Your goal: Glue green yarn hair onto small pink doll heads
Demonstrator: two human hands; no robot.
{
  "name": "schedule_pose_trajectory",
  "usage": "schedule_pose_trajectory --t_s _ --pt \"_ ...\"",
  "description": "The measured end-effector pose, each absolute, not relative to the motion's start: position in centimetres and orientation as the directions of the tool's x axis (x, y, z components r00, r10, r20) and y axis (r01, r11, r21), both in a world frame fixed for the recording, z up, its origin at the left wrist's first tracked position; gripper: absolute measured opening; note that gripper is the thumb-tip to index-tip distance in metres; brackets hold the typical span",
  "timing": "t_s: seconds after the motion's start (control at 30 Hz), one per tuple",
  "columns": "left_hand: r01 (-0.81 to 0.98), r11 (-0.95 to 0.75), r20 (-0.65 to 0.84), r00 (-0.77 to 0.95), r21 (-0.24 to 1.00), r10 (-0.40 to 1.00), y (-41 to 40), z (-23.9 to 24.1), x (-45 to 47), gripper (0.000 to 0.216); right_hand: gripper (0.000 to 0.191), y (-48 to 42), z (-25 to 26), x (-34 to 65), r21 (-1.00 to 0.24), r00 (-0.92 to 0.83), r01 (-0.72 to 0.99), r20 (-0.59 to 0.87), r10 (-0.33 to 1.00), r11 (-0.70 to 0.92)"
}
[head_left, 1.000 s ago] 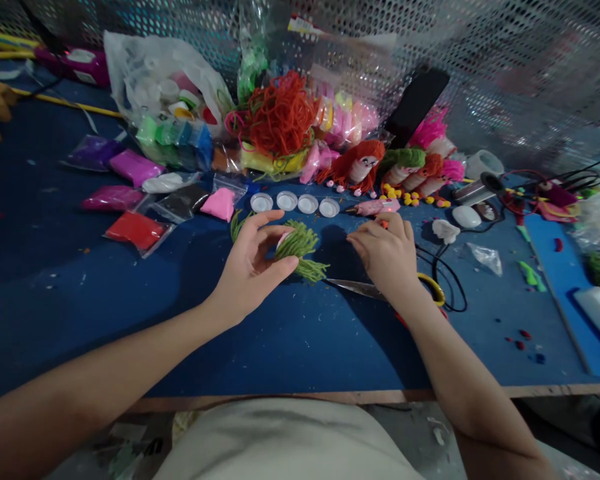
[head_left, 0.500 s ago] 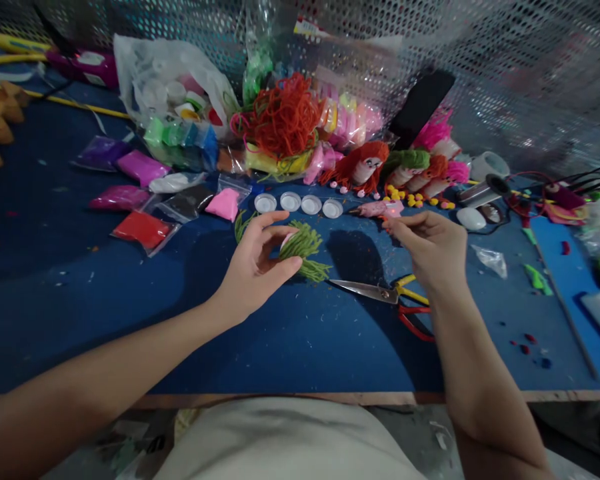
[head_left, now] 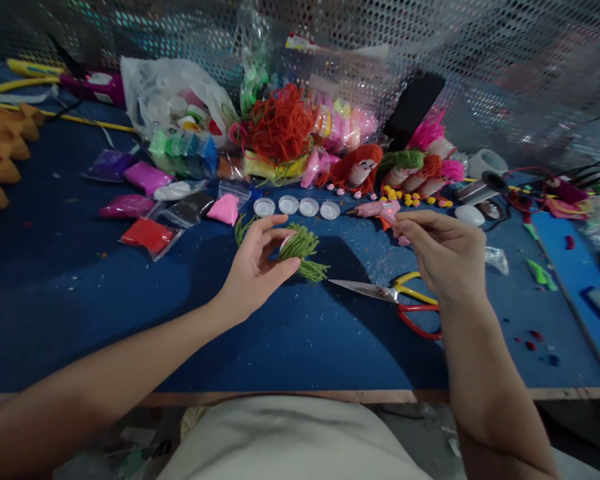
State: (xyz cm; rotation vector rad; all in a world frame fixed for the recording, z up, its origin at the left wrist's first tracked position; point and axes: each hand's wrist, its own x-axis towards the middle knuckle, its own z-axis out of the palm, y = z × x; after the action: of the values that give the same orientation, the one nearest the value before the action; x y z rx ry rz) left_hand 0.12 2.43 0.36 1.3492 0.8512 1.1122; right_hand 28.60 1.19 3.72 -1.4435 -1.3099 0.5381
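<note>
Near the middle of the table, my left hand (head_left: 257, 260) curls its thumb and fingers around a bundle of green yarn (head_left: 304, 243) with a small pale pink part showing under it. My right hand (head_left: 443, 250) is closed in a pinch just right of a pink glue gun (head_left: 377, 209); whatever is between its fingertips, if anything, is too small to make out. The glue gun lies on the table, its orange trigger in view. Scissors (head_left: 365, 289) with one yellow and one red handle lie open between my hands, blades towards the yarn.
Behind the hands, white round caps (head_left: 309, 207) stand in a row. Yarn-haired dolls (head_left: 363, 172) and a heap of orange yarn (head_left: 283, 123) line the back. Bags of coloured clay (head_left: 150, 233) lie left; a blue board (head_left: 570, 280) is at right.
My right hand has moved right, away from the glue gun, uncovering its trigger and part of its handle. My left hand keeps its hold on the yarn. The view has shifted slightly.
</note>
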Motion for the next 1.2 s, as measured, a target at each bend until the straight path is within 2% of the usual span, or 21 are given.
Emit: schedule_pose_trajectory --t_s 0.2,0.5,0.67,0.77,0.87,1.03,1.1,1.2 --pt "-0.139 -0.094 0.134 0.313 0.986 0.94 2.5 -0.2 0.4 0.055 0.009 0.3 5.2 27.7 -0.88 0.256 0.441 0.308 0.916 0.173" --pt "-0.105 -0.206 0.227 0.254 0.973 0.94 3.1 -0.7 0.6 0.052 0.014 -0.5 9.1 26.3 -0.96 0.209 0.133 0.269 0.94 0.246" --pt "-0.117 -0.197 0.22 0.239 0.973 0.946 3.0 -0.6 0.5 0.051 0.016 1.0 7.2 26.7 -0.965 0.271 0.061 0.261 0.927 0.254" --pt "-0.126 -0.179 0.205 0.247 0.976 0.947 3.0 -0.4 0.4 0.05 0.016 2.1 4.8 27.3 -0.96 0.34 0.182 0.263 0.903 0.211" --pt "-0.117 -0.167 0.192 0.252 0.979 0.949 3.0 -0.2 0.3 0.049 0.015 2.5 3.2 27.8 -0.906 0.394 0.403 0.299 0.869 0.129" --pt "-0.089 -0.151 0.17 0.285 0.985 0.943 2.8 -0.1 0.1 0.048 0.011 2.8 2.2 28.4 -0.662 0.312 0.731 0.538 0.783 0.163" --pt "-0.084 -0.137 0.156 0.292 0.987 0.944 2.7 0.0 0.0 0.048 0.006 2.9 1.9 28.5 -0.626 0.271 0.749 0.589 0.761 0.218" --pt "-0.079 -0.103 0.122 0.301 0.992 0.946 2.6 0.2 0.0 0.049 0.004 2.8 1.6 28.4 -0.678 0.261 0.672 0.593 0.762 0.298"
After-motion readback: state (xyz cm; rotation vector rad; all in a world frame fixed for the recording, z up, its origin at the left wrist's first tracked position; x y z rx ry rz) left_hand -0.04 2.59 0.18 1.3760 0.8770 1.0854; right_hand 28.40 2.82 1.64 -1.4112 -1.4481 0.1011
